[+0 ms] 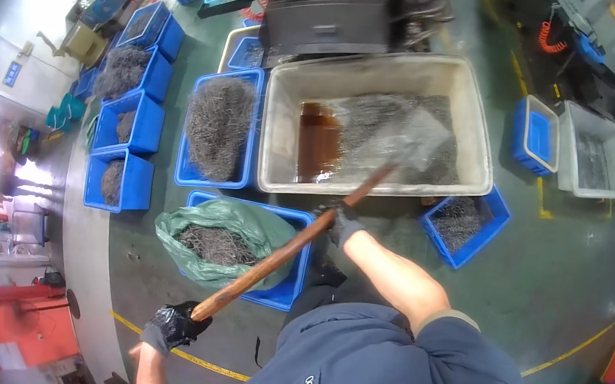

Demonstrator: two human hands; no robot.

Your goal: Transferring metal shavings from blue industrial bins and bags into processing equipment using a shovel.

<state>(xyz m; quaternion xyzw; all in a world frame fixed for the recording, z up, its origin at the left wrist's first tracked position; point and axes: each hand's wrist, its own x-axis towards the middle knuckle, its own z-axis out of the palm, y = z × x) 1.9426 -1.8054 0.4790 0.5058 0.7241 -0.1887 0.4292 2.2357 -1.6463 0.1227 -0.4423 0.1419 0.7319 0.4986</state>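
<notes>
Both gloved hands grip shovel: left hand handle end, right hand mid-shaft.

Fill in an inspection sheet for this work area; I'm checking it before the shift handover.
Surface: grey-green concrete floor with yellow lines.
Job's things: long wooden-handled shovel, blade in the large white plastic tub of grey metal pieces.
Clutter: blue plastic crates of metal pieces; green sack in one crate.
Hands: left hand and right hand, black-gloved, grip the handle.
Cables: orange coiled hose.
Surroundings: dark machine behind the tub.
</notes>
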